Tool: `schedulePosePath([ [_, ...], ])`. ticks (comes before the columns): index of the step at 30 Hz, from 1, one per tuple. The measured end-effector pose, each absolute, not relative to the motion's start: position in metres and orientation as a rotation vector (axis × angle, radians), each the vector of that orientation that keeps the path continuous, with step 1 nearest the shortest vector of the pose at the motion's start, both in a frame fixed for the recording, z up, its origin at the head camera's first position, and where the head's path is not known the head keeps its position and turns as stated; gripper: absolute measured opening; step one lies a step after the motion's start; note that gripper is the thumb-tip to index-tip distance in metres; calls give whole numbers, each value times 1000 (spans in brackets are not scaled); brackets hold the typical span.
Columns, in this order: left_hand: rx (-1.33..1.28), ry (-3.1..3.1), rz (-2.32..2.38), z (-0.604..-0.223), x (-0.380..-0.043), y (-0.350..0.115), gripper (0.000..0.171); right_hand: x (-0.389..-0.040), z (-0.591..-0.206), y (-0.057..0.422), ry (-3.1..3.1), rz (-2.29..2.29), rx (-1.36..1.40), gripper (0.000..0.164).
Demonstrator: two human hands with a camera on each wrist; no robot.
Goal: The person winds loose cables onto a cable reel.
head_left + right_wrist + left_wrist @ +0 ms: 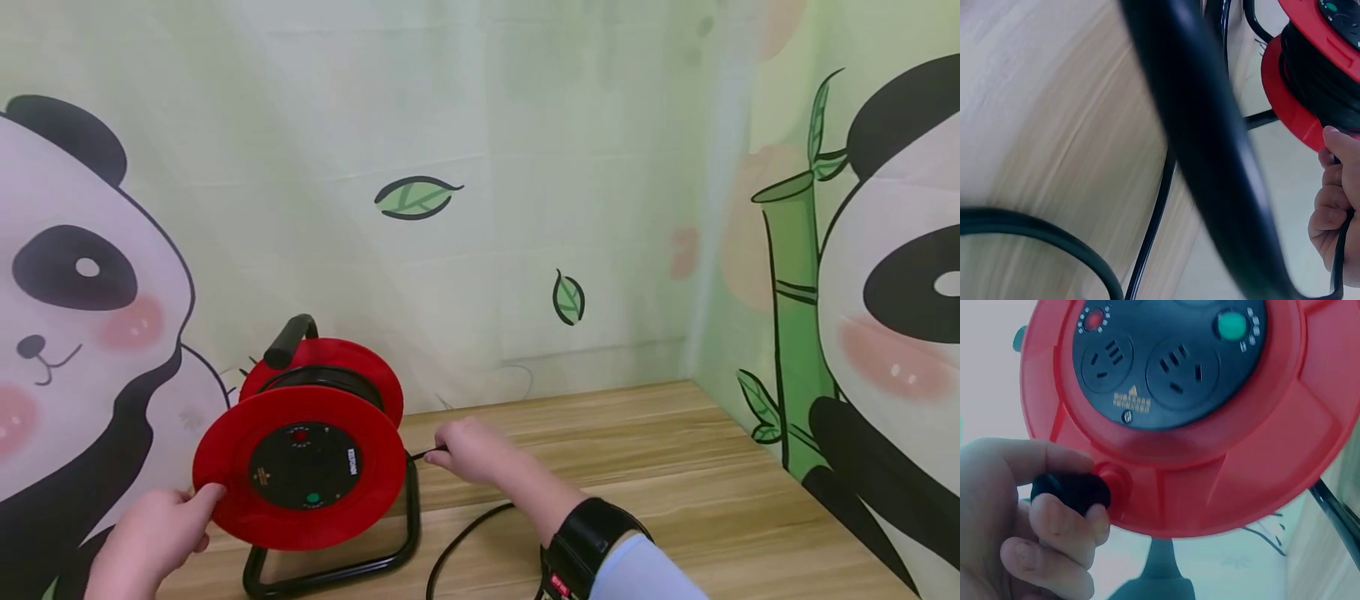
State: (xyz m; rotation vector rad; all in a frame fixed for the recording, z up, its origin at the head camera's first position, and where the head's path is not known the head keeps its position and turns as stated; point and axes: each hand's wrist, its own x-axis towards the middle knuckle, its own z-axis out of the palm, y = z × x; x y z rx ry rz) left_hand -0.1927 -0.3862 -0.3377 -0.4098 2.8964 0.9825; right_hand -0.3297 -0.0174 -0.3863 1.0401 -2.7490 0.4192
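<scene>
A red cable reel stands at the left of the table on a black tubular stand, its round black socket panel facing the camera. At the reel's lower left edge, my left hand grips the black crank knob, thumb and fingers curled round it. My right hand, just right of the reel, holds the black cable in curled fingers. From that hand the cable leads toward the drum, where more of it is wound between the two red discs.
Loose cable curves over the wooden table below my right forearm. A black strap circles the right wrist. Behind the table hangs a backdrop printed with pandas and leaves. The reel's black carrying handle rises at its top.
</scene>
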Motion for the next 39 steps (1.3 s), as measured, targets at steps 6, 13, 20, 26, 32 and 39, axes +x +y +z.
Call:
schedulePosePath([
  [6,-429,2950,906,-331,-191,-381,74,-326,-385,-25,-2721,387,1039,30],
  [13,-491,2995,879,-331,-189,-375,63,-324,-385,-25,-2735,401,1030,30],
  [20,-525,3005,897,-330,-188,-371,61,-323,-387,-24,-2731,404,1070,37],
  [26,-525,3007,896,-328,-187,-369,62,-322,-387,-20,-2730,443,1102,41],
  [32,-530,3002,905,-326,-187,-368,64,-323,-382,-9,-2779,554,1105,41],
  [39,-530,3007,898,-326,-187,-369,65,-329,-381,12,-2840,710,1118,43],
])
